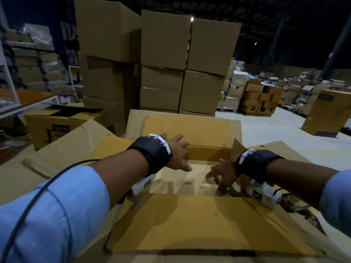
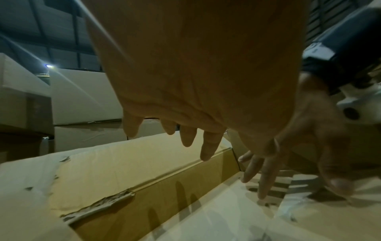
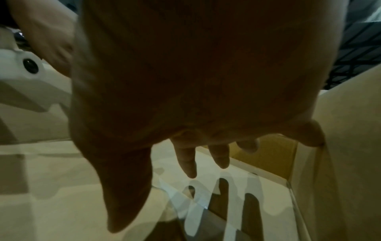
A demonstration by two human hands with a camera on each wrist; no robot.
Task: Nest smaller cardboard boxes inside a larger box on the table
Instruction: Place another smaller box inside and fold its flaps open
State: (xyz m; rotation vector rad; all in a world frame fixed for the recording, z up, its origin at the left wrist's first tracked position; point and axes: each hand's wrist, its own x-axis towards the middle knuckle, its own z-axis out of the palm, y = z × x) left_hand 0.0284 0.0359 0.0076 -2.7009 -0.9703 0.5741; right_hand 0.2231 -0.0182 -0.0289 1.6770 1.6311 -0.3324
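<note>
Inside, both hands spread over large box.

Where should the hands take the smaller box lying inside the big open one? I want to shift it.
Judging by its pose, grip the smaller box by its two short ends, from above: it lies flat against the far wall of the big box, long side across.

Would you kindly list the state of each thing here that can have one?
Large box: open, flaps folded out, nothing nested in it that shows.
Left hand: open, fingers spread above the box opening, holding nothing.
Right hand: open, fingers pointing down into the box, holding nothing.
Side box: top partly open.
Stacked boxes: closed.
</note>
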